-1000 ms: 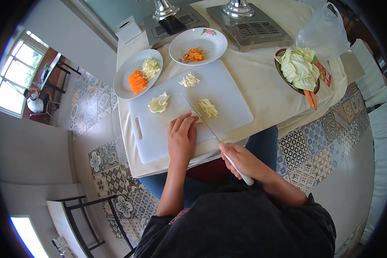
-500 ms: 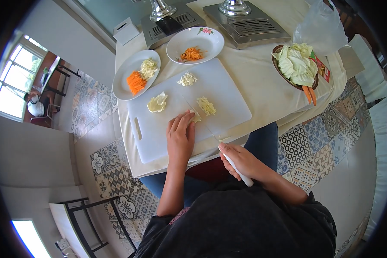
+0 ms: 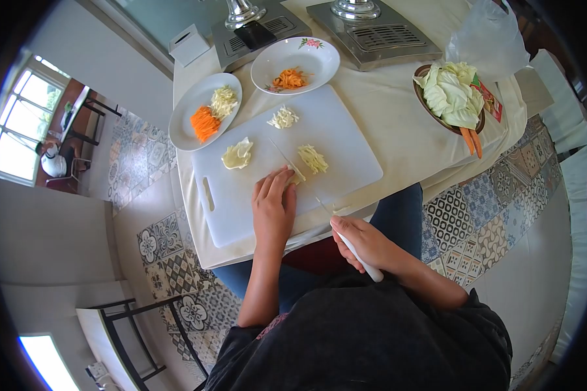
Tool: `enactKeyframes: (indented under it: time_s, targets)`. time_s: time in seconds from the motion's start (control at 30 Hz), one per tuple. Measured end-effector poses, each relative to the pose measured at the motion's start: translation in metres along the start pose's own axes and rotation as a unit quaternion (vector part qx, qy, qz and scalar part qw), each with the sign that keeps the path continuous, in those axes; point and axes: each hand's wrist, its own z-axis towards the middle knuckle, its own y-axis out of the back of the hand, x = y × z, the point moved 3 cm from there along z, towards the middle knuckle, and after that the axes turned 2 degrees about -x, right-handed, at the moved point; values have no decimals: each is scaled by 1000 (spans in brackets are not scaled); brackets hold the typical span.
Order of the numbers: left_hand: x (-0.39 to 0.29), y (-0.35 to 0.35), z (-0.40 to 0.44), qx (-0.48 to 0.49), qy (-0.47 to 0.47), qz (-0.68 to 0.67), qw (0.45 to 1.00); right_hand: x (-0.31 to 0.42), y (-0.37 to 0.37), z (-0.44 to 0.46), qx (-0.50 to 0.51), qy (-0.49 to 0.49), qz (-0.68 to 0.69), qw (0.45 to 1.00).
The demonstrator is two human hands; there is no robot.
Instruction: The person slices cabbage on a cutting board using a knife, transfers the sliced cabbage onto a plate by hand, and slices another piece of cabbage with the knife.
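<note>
My left hand (image 3: 272, 203) rests on the white cutting board (image 3: 231, 208), its curled fingertips pressing down a small piece of cabbage (image 3: 297, 176). My right hand (image 3: 366, 244) is wrapped round the white handle of a knife (image 3: 365, 262). The thin blade stretches over the board, past the left fingertips and against the cabbage piece. Beside it lies a pile of cabbage strips (image 3: 313, 159). Finely chopped cabbage (image 3: 283, 117) sits near the board's far edge, and a curved cabbage leaf piece (image 3: 237, 154) to the left.
Behind the board stand a plate (image 3: 180, 124) with shredded carrot and cabbage, and a flowered dish (image 3: 264, 62) with carrot shreds. At right a brown bowl (image 3: 426, 112) holds cabbage (image 3: 453, 96) and carrots (image 3: 470, 141). A plastic bag (image 3: 488, 42) and steel stands (image 3: 388, 39) are farther back.
The knife blade has shifted slightly along the cabbage piece, with its tip showing a little farther forward. Both hands have stayed almost in place.
</note>
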Motion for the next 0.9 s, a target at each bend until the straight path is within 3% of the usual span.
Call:
enactKeyframes:
  time_s: [0.5,0.9]
  targets:
    - [1,2,2,3,38,-36,999,-13,4,-18,21,-38,32,999]
    - [2,3,2,10,32,-33,999,-5,-3,19,-12,-7,-4,1000]
